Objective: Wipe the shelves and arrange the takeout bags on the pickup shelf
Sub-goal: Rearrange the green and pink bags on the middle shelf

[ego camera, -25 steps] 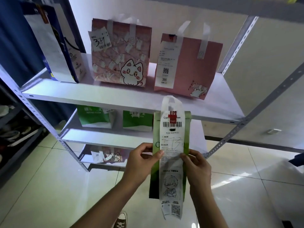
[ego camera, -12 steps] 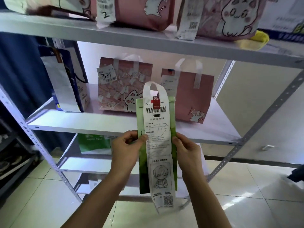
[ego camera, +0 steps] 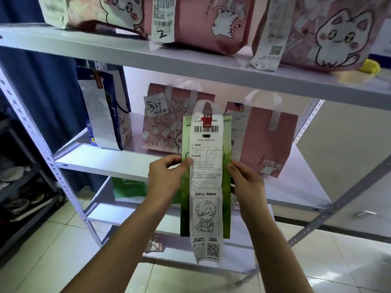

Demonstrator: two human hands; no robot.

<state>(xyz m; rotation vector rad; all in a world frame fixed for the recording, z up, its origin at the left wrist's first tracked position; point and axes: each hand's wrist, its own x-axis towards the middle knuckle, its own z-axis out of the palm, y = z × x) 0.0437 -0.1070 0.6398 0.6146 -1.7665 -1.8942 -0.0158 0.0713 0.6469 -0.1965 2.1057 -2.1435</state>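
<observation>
Both hands raised; fingers (ego camera: 186,160) pinching

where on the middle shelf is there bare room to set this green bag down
The middle shelf shows a bare strip along its front edge, and a narrower gap between the blue-and-white bag and the pink patterned bag. The top shelf is crowded with pink bags. Both hands grip the green bag.

On the long receipt (ego camera: 206,166) of the green bag (ego camera: 226,144), "73" is written by hand. "324" is written on the tag (ego camera: 156,107) of the patterned pink bag (ego camera: 169,127). On the upper shelf (ego camera: 190,60), "2" is marked on a receipt (ego camera: 162,20).
</observation>
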